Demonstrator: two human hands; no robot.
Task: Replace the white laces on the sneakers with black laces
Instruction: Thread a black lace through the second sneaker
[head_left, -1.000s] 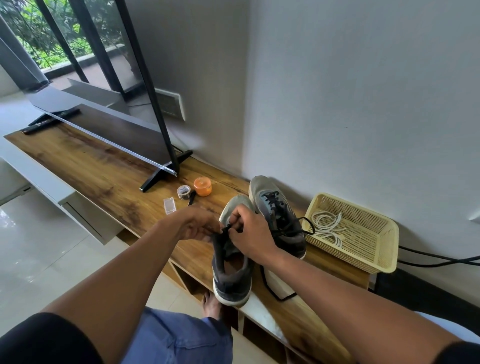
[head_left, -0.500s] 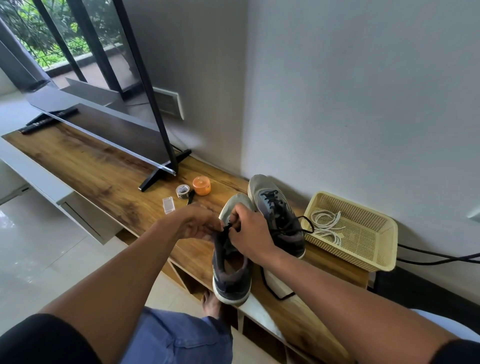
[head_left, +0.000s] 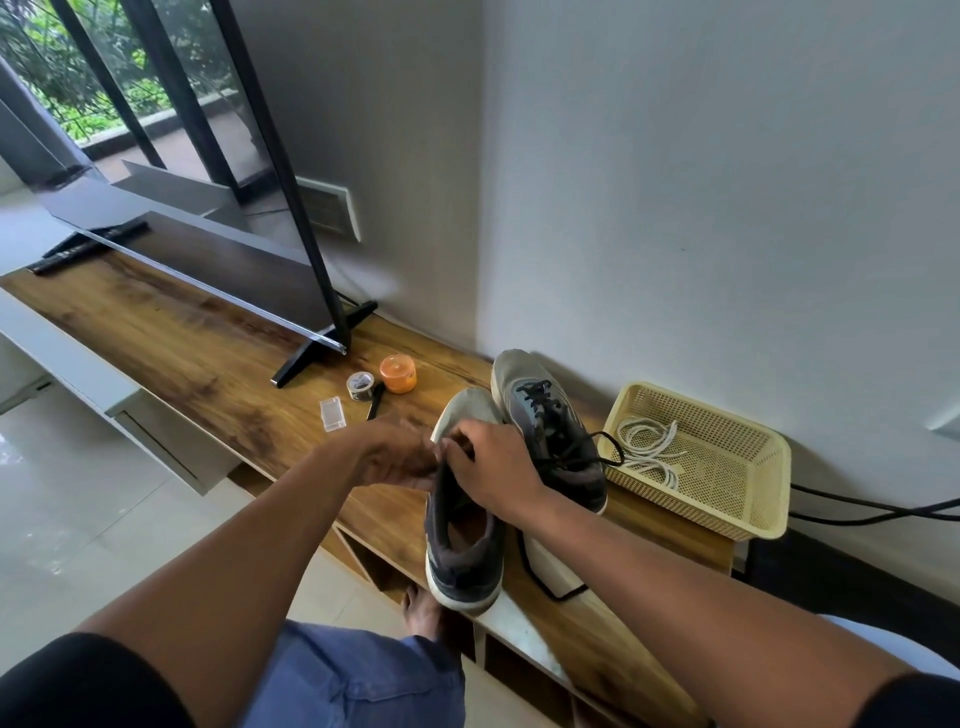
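Lacing the near sneaker (head_left: 462, 525), which stands on the desk (head_left: 218, 364) edge beside the far sneaker (head_left: 545, 415) — that one already carries a black lace. Left hand (head_left: 395, 457) and right hand (head_left: 498, 467) meet over the upper eyelets, fingers curled; the black lace (head_left: 545, 582) trails below, though the pinch itself is blurred. White laces (head_left: 649, 447) lie in the basket (head_left: 753, 514). Advice — keep the lace flat, feed squarely, tension evenly.

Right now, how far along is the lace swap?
Done: white laces lie in the basket; the far sneaker already carries black lace. In hand: left hand and right hand work at the near sneaker, black lace trailing loose. Left: finish threading it.
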